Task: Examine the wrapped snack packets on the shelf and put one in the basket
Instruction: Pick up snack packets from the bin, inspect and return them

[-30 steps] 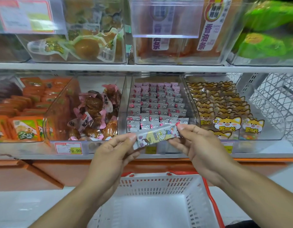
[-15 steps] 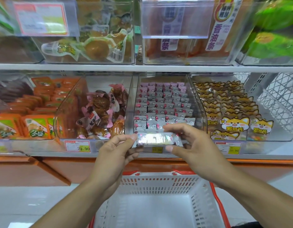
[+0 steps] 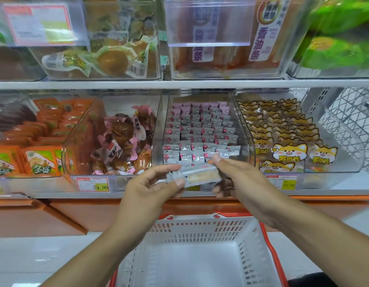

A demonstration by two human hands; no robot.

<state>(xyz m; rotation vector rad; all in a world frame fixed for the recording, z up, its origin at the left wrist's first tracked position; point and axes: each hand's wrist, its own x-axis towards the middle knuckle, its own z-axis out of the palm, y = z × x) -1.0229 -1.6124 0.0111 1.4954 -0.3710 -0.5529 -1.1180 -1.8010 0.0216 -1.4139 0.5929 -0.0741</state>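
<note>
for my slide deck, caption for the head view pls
Both hands, left hand and right hand, hold a snack packet above the basket.

A white shelf (image 3: 121, 84) carries clear bins (image 3: 208, 129) of wrapped snacks, price tags (image 3: 92, 184) along its front edge.

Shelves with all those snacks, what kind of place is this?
Most likely a shop's snack aisle. Clear bins on the shelves hold many wrapped packets, a price tag reads 29.90, and a shopping basket waits below the hands.
</note>
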